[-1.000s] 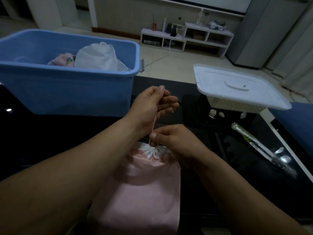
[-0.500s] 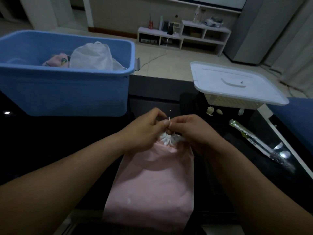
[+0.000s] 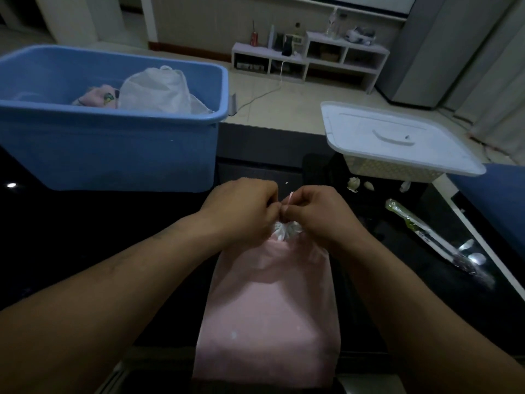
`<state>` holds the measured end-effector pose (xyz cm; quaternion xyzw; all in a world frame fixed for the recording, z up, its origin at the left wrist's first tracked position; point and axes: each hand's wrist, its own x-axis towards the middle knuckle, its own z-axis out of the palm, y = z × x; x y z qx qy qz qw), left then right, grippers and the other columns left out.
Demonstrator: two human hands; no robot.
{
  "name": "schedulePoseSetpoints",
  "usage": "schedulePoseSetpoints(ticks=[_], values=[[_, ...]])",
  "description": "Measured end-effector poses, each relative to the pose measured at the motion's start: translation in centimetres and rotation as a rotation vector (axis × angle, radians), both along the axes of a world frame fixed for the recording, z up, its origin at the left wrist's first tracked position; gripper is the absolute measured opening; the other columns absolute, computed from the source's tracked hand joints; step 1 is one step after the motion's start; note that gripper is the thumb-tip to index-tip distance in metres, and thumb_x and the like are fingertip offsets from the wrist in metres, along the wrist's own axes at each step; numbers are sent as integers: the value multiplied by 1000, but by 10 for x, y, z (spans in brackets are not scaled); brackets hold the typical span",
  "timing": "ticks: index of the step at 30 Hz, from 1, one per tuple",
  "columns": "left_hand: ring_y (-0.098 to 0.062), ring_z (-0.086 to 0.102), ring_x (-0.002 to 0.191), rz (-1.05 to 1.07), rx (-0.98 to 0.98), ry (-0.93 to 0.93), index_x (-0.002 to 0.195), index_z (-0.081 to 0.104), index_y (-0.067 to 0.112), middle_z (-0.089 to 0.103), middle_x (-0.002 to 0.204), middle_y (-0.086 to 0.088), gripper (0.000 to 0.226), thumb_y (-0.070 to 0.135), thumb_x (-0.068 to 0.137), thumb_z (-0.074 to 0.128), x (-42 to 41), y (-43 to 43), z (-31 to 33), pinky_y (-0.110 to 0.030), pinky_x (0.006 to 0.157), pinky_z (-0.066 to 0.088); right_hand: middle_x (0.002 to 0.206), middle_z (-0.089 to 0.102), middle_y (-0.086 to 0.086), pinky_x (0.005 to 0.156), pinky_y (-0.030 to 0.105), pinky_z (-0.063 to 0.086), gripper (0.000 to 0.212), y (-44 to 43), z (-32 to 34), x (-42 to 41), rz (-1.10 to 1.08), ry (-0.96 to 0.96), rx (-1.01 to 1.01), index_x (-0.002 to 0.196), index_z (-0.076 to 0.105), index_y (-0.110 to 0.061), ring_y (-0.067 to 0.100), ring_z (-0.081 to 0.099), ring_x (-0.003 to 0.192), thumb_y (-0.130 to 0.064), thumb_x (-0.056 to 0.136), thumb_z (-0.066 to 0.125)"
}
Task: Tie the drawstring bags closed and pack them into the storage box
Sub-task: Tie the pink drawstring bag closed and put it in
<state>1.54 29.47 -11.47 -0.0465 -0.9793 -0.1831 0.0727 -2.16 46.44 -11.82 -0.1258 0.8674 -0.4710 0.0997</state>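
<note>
Head view: left hand (image 3: 241, 209) and right hand (image 3: 318, 211) pinch one pink bag's (image 3: 270, 308) drawstring (image 3: 289, 198). Ten o'clock box (image 3: 113, 155) holds two: white bag (image 3: 156, 91), printed bag (image 3: 98, 96).

Your left hand (image 3: 241, 209) and right hand (image 3: 321, 211) close together over the gathered neck of the pink bag (image 3: 270, 308), and your curled fingers (image 3: 270, 201) cover nearly all of the drawstring (image 3: 289, 198), so only a short loop shows and any knot is out of sight. The wall of the blue storage box (image 3: 113, 155), itself cut by the left edge, hides the lower parts of the white bag (image 3: 154, 91) and the pink bundle (image 3: 98, 96) inside. The pale bits (image 3: 353, 184) on the bench (image 3: 71, 237) are too small to name.
</note>
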Motion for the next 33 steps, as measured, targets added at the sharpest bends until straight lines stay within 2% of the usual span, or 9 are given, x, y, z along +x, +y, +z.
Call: schedulePoseSetpoints(ticks=[2,5,8,11,18,22,26,30,33], values=[[-16,62,73,13,44,-98,79,61,29,66,78,7,21,41,95,56,0,1,3,-35,61,48,84,78,-4,67,21,56,11,-3,-1,0,-11,23,34,78,77,-13,4,73,77,-8,88,78],[-16,64,59,29,499,-313,76,74,12,73,70,-4,23,22,94,63,0,0,3,-31,57,53,86,78,-3,72,26,57,9,-4,1,-1,-26,19,27,78,77,-9,7,73,81,-6,87,79],[-12,59,58,70,714,-375,78,78,9,72,69,-9,15,15,91,74,1,-4,-1,-21,52,49,90,78,-1,76,30,60,7,-1,4,0,-25,-5,-7,79,78,-8,11,74,85,-6,86,80],[-11,62,66,14,776,-352,76,77,14,74,75,-7,13,15,88,80,-1,-6,-11,-28,65,52,89,78,-1,65,30,58,8,3,4,1,-26,-63,-59,79,78,-10,12,75,80,-7,87,80],[-5,57,60,-122,810,-205,85,69,9,65,67,7,12,15,92,77,3,-7,-17,-21,58,49,85,79,6,54,28,54,4,8,5,-1,-21,-196,-175,88,77,-6,18,75,72,-8,91,77],[-4,62,70,-152,799,-235,89,73,12,71,79,2,8,19,94,75,4,-15,-15,-19,65,51,86,79,6,56,27,54,4,10,8,0,-7,-211,-204,88,78,-9,20,76,75,-10,92,77],[-6,59,69,-159,814,-238,87,71,11,67,76,3,12,18,93,77,5,-14,-21,-20,65,50,84,79,5,65,32,56,3,8,5,1,7,-188,-182,88,78,-10,20,77,78,-9,91,78],[-8,56,68,-141,868,-242,88,69,8,64,74,2,14,18,92,78,4,-16,-27,-25,65,48,83,78,3,62,31,55,4,8,4,1,42,-152,-175,88,78,-12,17,76,77,-9,91,77],[-12,62,76,-128,963,-322,92,70,9,69,81,-2,9,15,92,77,3,-17,-28,-29,72,52,84,79,0,65,27,56,6,8,7,2,87,-103,-136,89,78,-14,13,76,77,-9,92,76]])
